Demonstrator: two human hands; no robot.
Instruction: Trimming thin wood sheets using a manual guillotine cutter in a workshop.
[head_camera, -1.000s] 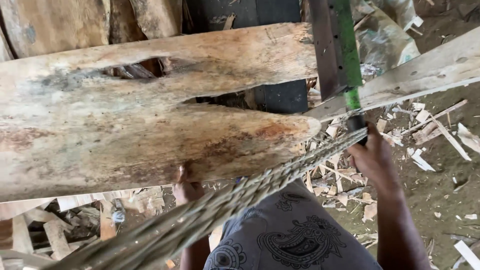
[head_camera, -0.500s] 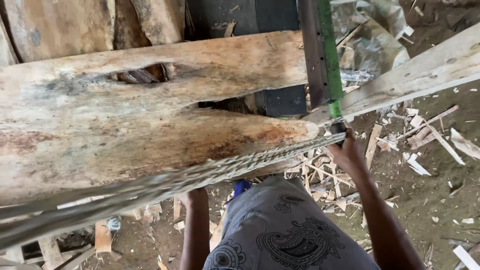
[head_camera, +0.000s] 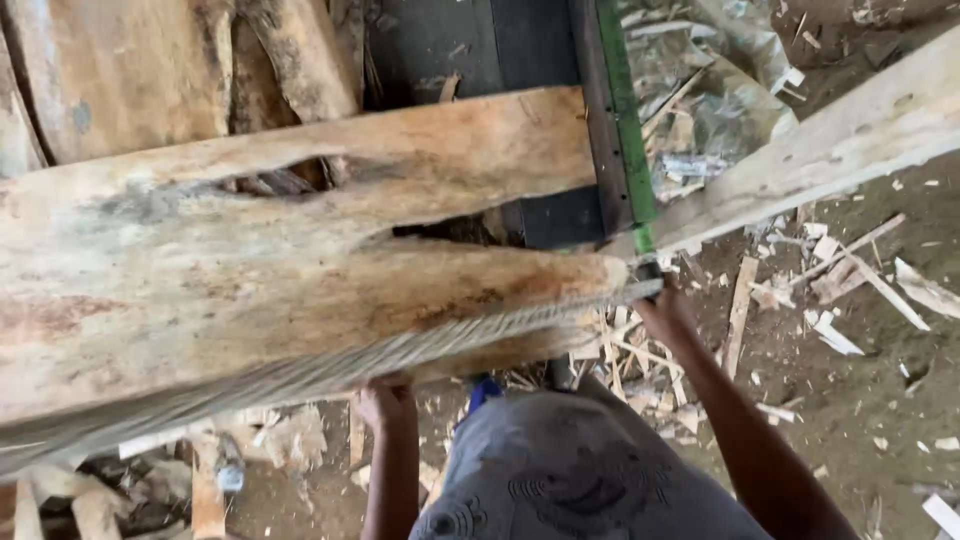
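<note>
Right hand (head_camera: 668, 312) is closed around the handle end of a frame saw (head_camera: 420, 350), its blurred blade lying across the near edge of the big rough wooden slab (head_camera: 280, 290). Left hand (head_camera: 380, 400) grips the slab's underside edge. Wood scraps (head_camera: 830, 290) litter the dirt ground; no containers around.

**Background: dirt-floor wood yard, daylight**

Bare earth floor (head_camera: 860, 420) to the right of the hands, littered with pale wood chips and splinters (head_camera: 830, 290). More offcuts (head_camera: 200, 470) lie on the ground down left of the hands. Rough timber slabs (head_camera: 130, 70) lean up beyond the hands, top left. Dark panel (head_camera: 470, 45) behind them, crumpled clear plastic sheet (head_camera: 720, 110) further right. Soft, even daylight.
</note>
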